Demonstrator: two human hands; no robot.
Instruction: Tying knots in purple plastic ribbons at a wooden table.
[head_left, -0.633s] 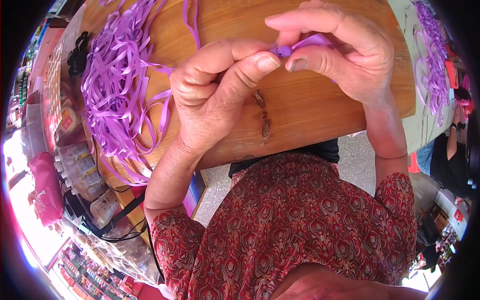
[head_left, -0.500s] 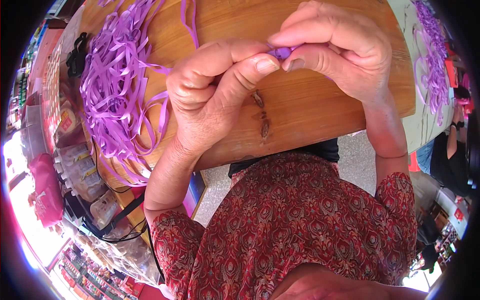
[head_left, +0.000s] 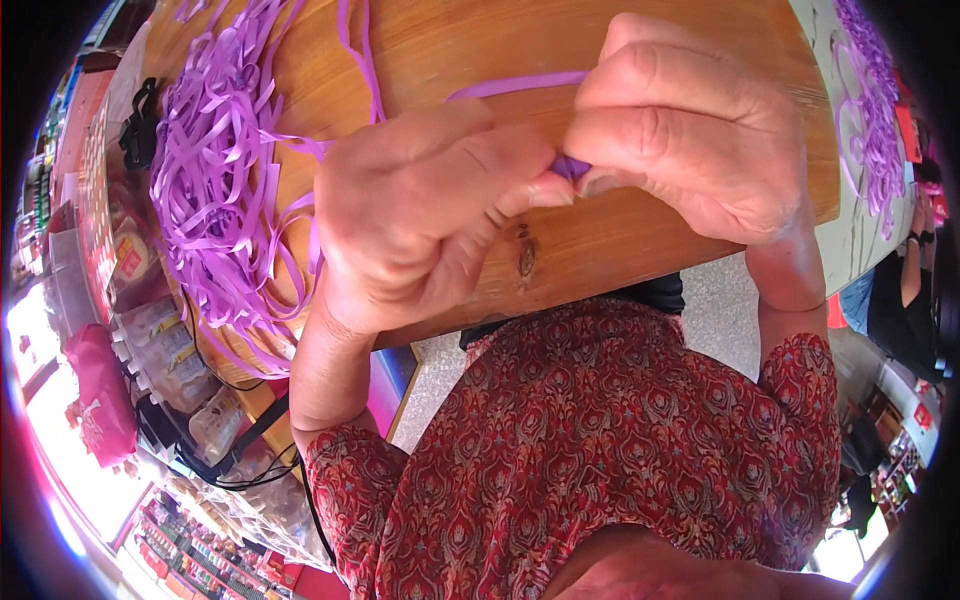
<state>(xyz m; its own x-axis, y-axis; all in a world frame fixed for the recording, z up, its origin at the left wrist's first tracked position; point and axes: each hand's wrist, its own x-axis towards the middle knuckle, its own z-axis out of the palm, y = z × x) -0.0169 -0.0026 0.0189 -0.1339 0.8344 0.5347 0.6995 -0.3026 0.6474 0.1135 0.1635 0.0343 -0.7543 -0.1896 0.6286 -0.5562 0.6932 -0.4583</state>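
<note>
Above the wooden table, my two hands meet at a small folded or knotted piece of purple ribbon (head_left: 571,167). The thumb and fingers of my left hand (head_left: 420,215) pinch its left side. My right hand (head_left: 695,135) grips the other side with its fingers curled. A flat strip of purple ribbon (head_left: 520,84) stretches left across the table from behind my right hand. Most of the folded piece is hidden by my fingertips. To the left of my left hand lies a large tangled heap of purple ribbons (head_left: 215,170).
The wooden table (head_left: 600,245) has a curved look and ends just in front of my body. At far right, more purple ribbons (head_left: 872,120) hang over a white marbled surface (head_left: 815,275). On the left are a black strap (head_left: 140,125), clear packets (head_left: 165,345) and a pink bag (head_left: 103,395).
Both hands have turned and come down slightly, their fingers more curled over the ribbon. A ribbon strip now shows behind my right hand. The view has shifted a little.
</note>
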